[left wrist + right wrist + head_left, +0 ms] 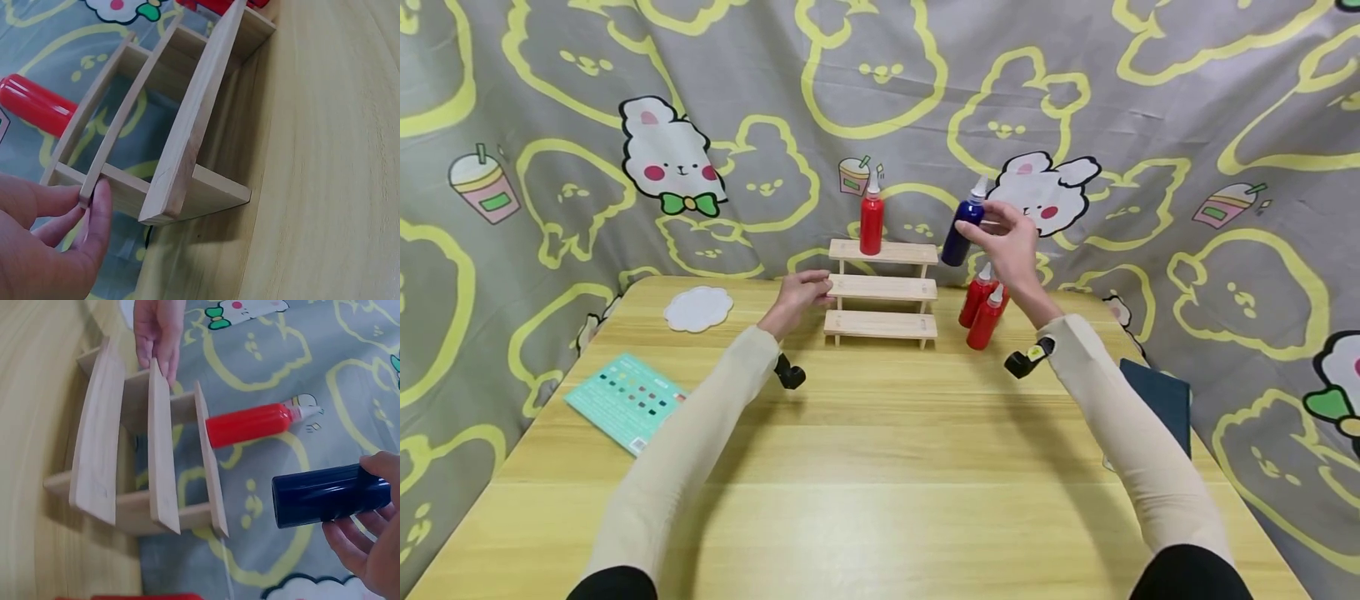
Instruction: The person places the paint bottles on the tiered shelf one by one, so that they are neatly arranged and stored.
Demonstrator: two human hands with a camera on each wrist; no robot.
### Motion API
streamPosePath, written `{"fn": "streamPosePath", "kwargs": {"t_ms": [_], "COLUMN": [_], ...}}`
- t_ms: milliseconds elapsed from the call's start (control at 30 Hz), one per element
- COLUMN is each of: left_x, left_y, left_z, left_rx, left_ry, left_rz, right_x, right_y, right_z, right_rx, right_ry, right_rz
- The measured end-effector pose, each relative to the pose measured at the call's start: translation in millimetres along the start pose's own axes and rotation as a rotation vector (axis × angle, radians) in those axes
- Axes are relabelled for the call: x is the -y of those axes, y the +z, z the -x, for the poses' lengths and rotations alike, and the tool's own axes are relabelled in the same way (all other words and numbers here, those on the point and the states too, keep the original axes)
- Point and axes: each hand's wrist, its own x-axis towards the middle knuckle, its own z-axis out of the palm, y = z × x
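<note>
A small three-step wooden rack [883, 288] stands at the back of the table. On its top step, left of the middle, a red squeeze bottle [872, 223] with a clear nozzle stands upright. My left hand [800, 298] pinches the left end of the middle step between thumb and fingers, as the left wrist view shows. A dark blue squeeze bottle [964, 228] is held in the air by my right hand [1011, 243], right of the top step and slightly tilted. In the right wrist view, the blue bottle [325, 495] hangs apart from the rack.
Several red bottles [984, 321] stand close together right of the rack, below my right hand. A white cloud-shaped mat [698, 309] and a teal colour-chart card [622, 403] lie on the left. A dark flat item [1159, 402] lies by the right edge. Patterned cloth hangs behind.
</note>
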Motion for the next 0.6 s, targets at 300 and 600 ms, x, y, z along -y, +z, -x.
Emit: {"fn": "streamPosePath", "kwargs": {"t_ms": [300, 600], "left_x": [-9.6, -4.0], "left_y": [-0.1, 0.4], "left_z": [-0.7, 2.0], "left_rx": [-0.012, -0.009], "left_ry": [0.017, 0.019], "left_rz": [-0.035, -0.064], "right_x": [-1.9, -14.7], "right_y": [40.4, 70.7], "right_z": [-12.2, -18.6], "right_rx": [0.100, 0.111], "right_ry": [0.028, 0.108], "right_rz": [-0.067, -0.139]}}
